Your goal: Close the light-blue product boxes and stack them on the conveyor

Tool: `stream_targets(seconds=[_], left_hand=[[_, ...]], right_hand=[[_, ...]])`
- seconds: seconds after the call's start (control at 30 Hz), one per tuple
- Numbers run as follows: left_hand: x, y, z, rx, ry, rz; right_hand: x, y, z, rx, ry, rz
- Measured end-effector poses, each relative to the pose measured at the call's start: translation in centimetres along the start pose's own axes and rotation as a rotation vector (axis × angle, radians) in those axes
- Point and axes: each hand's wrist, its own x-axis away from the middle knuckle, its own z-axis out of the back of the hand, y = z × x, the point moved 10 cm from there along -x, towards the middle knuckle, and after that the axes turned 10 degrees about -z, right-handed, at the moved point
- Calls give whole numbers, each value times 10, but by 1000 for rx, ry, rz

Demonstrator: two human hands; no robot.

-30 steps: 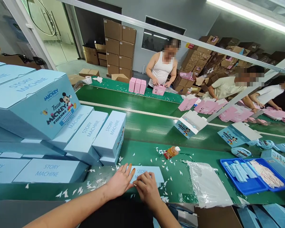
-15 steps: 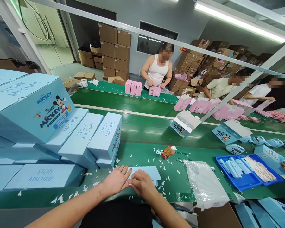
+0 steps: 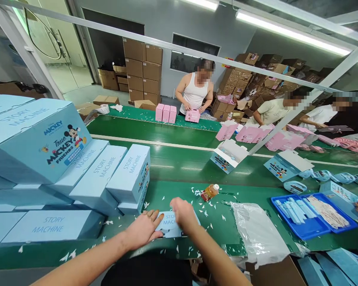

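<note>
My 2 bare hands are at a pale blue box (image 3: 168, 219) directly in front of me, on the green worktop (image 3: 164, 191); "STO" and "MACH" show on its upper face. My left hand (image 3: 145, 229) rests at the box's left end, fingers apart, thumb along the near side. My right hand (image 3: 184, 216) is curled above its right part, hiding some lettering; I cannot tell whether it pinches anything or touches the card. White scraps (image 3: 223, 217) lie around, a bottle (image 3: 209, 193) is just beyond, and similar blue boxes (image 3: 55, 226) are stacked to the left.

To do this well, I judge, my left palm should press lightly and evenly so the card neither slides nor creases. My right hand should make small, close movements: a wide sweep could knock the bottle.
</note>
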Motion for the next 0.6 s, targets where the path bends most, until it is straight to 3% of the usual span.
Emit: stream_targets(seconds=[0.13,0.2,0.27,0.4,0.47,0.6], left_hand=[[1,7,-7,-103,-7,6],[2,8,-9,-125,34,2],[3,8,-12,-147,72,-4],[6,7,-21,-149,121,-10],[8,7,-25,-125,134,-6],[9,6,-30,-67,96,16]], right_hand=[[-20,78,27,37,12,-274],[-13,97,31,59,-41,-304],[5,93,24,16,-163,-201],[57,59,9,-142,-385,88],[75,53,5,-140,-394,138],[89,48,1,-55,-277,222]])
